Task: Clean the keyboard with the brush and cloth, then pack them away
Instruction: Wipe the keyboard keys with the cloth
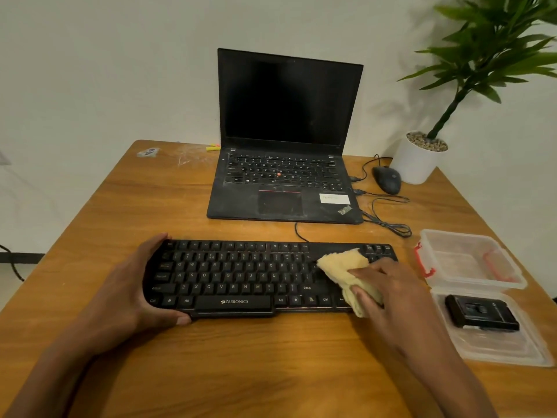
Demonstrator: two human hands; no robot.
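While left hand grips keyboard end, right hand clutches cloth on keys.

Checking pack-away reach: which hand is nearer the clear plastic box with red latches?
Right hand, on the yellow cloth just left of the clear plastic box. Left hand grips the black keyboard's far end.

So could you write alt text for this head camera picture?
A person's right hand wipes a pale yellow cloth over a black corded keyboard that the left hand steadies on a wooden table. A clear plastic box lies open to the right.
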